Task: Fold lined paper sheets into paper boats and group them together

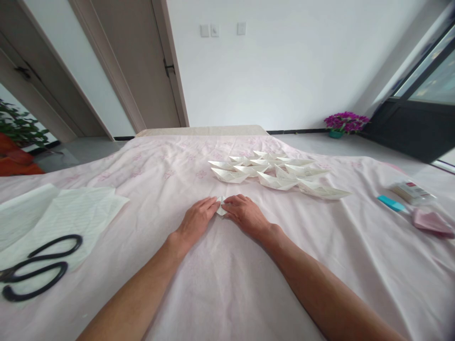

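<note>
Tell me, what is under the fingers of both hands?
A small folded paper peeks out between the left hand and right hand, lying on the pink cloth. The fingers cover most of it, so its shape is hidden.

I'm looking into a home bedroom here; a wide bed (149, 170) under a pink flowered sheet fills my view; past its far end runs a plain white wall (284, 71) with light switches (214, 30); beyond the bed's far left corner stand wooden doors (142, 71); off its far right corner a pot of purple flowers (345, 121) sits on the pale floor (88, 149) beside a dark-framed glass door (426, 90); a leafy plant (19, 125) shows left of the bed; paper boats (273, 173) and scissors (35, 267) lie on the bed, a household pastime.
</note>
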`<move>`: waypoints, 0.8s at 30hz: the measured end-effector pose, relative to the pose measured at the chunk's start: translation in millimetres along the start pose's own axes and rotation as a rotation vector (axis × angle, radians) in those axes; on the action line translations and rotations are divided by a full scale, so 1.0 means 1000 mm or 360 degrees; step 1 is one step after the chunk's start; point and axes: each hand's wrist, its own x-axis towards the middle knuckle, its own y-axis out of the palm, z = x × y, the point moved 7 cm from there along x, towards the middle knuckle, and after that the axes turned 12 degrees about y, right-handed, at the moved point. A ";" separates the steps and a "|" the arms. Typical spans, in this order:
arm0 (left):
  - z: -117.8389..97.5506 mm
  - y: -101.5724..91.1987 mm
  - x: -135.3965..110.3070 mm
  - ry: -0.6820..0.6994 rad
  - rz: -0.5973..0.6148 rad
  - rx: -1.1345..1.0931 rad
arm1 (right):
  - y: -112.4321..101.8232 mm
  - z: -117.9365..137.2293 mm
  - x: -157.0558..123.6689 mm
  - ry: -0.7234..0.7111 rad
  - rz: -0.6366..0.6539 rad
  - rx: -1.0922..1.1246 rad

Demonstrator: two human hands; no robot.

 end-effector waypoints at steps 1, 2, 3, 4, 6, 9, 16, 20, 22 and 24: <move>0.001 0.000 -0.001 0.0019 -0.0011 -0.0025 | 0.000 0.000 0.000 0.0004 0.0005 -0.0018; 0.001 0.000 -0.002 0.0037 -0.0015 -0.0054 | 0.000 0.001 0.001 0.0011 0.0007 -0.0035; 0.002 0.000 -0.003 0.0055 -0.0008 -0.0086 | 0.000 0.001 0.001 0.0016 0.0013 -0.0051; 0.002 0.000 -0.003 0.0069 0.0005 -0.0118 | -0.001 0.002 0.001 0.0022 0.0021 -0.0067; 0.003 -0.001 -0.003 0.0077 0.0033 -0.0172 | -0.001 0.004 0.001 0.0030 0.0046 -0.0102; 0.005 -0.003 -0.002 0.0048 0.0042 -0.0207 | 0.000 0.007 0.001 0.0019 0.0092 -0.0172; 0.000 -0.012 0.000 -0.0006 0.0012 -0.0182 | 0.006 0.017 -0.003 -0.0013 0.0138 -0.0292; 0.004 -0.012 -0.003 0.0009 -0.0049 -0.0244 | 0.008 0.022 -0.005 0.0010 0.0156 -0.0354; 0.006 -0.009 -0.005 0.0031 -0.0089 -0.0290 | 0.008 0.020 -0.004 0.0045 0.0153 -0.0331; 0.010 -0.007 -0.008 0.0024 -0.0153 -0.0343 | 0.007 0.016 -0.003 0.0091 0.0097 -0.0265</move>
